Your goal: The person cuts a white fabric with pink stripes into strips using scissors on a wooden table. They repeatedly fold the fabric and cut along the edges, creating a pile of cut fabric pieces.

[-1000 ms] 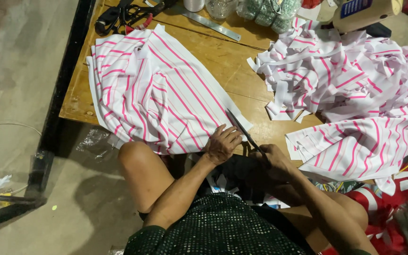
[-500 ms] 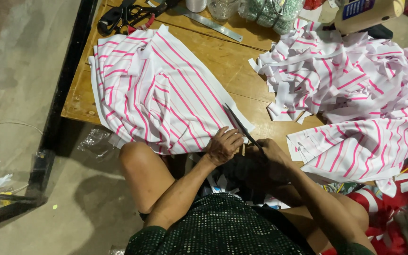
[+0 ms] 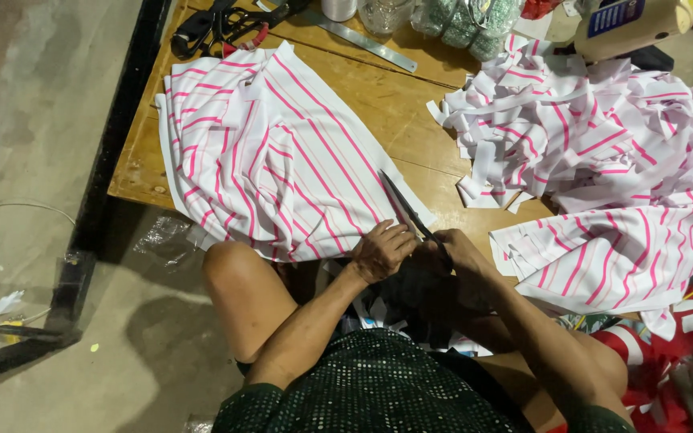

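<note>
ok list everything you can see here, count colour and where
striped cloth stack: one, white and pink, table left
cut strips pile: many, white and pink, table right
folded striped pieces: one stack, right near edge
scissors: one, dark, on stack's right edge
metal ruler: one, silver, table top
table: one, wooden
left hand: on cloth edge
right hand: holding scissors

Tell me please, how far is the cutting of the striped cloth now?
Done: a heap of cut strips and a stack of cut pieces lie on the right. In hand: the right hand works scissors along the fabric stack, which the left hand holds down. Left: most of that stack looks uncut.
</note>
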